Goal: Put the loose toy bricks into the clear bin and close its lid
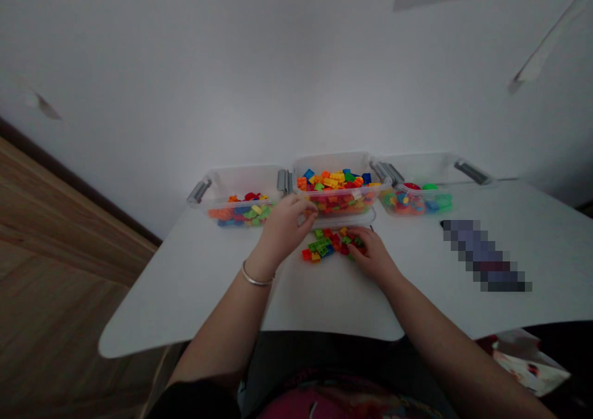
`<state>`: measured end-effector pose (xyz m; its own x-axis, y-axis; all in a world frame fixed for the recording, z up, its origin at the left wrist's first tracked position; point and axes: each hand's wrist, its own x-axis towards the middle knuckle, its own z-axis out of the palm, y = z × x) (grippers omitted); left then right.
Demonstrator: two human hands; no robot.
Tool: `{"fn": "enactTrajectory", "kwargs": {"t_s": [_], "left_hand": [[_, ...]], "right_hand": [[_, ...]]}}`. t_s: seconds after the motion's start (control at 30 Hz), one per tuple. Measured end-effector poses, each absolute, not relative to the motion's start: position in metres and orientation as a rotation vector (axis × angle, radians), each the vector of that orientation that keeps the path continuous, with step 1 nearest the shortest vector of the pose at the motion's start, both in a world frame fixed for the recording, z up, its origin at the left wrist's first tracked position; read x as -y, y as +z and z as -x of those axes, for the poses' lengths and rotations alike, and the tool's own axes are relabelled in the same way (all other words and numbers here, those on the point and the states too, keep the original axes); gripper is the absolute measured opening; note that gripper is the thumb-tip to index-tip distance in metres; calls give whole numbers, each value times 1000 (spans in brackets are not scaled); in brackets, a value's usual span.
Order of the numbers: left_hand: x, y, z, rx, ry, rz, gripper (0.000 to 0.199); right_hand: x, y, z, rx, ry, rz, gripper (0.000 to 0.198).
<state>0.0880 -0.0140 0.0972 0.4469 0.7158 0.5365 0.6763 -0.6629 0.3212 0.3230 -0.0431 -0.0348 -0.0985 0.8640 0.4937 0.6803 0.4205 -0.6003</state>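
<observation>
A small pile of toy building bricks [320, 245] in green, red, orange and blue lies on the white table. My right hand [374, 257] rests at the right side of this pile, thumb and fingers apart around a few bricks and touching them. My left hand [286, 227], with a bangle on its wrist, hovers in front of the middle clear box [343, 191]. Its fingers are curled toward the thumb; whatever lies between them is too small to make out. Colourful bricks fill much of that box.
A left clear box [243, 181] holds more bricks, and a right clear box [430, 165] holds assorted plastic pieces. All the boxes stand by the wall. A pixelated flat object [484, 255] lies on the table [204, 295] at right.
</observation>
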Motion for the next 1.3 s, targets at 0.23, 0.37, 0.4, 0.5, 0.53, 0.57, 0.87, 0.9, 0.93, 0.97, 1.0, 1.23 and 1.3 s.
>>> {"fn": "enactTrajectory", "kwargs": {"t_s": [0.23,0.37,0.4,0.5,0.53,0.57,0.87,0.9,0.93,0.97,1.0,1.23,1.3], "left_hand": [[45,58,-81,-1444,311,-2633,10],[48,46,-79,-1449,264,-2646,15],[48,45,-78,-1450,249,-2659,16],[47,40,-76,-1457,224,-2685,16],[47,38,-76,-1465,223,-2691,16],[46,37,-76,-1475,220,-2699,15],[39,31,-70,-1519,340,-2612,22],[39,30,-69,-1517,390,-2589,27],[38,30,-69,-1505,433,-2572,31],[38,30,-68,-1485,474,-2558,33],[37,31,-67,-1458,520,-2545,33],[22,64,-69,-1189,1135,-2339,20],[13,82,-75,-1155,1301,-2353,21]], "right_hand": [[43,-37,-324,1846,253,1331,32],[44,-38,-323,1838,247,1336,32],[44,-38,-323,1837,245,1339,32],[44,-38,-323,1843,240,1350,33],[45,-38,-323,1846,238,1353,33],[45,-38,-323,1848,235,1355,33],[44,-36,-323,1842,259,1369,33],[44,-36,-323,1841,258,1368,33],[44,-36,-323,1841,256,1367,33],[44,-36,-323,1841,253,1365,33],[44,-37,-323,1841,250,1365,33],[44,-38,-323,1837,252,1358,32],[44,-38,-323,1837,251,1355,32]]}}
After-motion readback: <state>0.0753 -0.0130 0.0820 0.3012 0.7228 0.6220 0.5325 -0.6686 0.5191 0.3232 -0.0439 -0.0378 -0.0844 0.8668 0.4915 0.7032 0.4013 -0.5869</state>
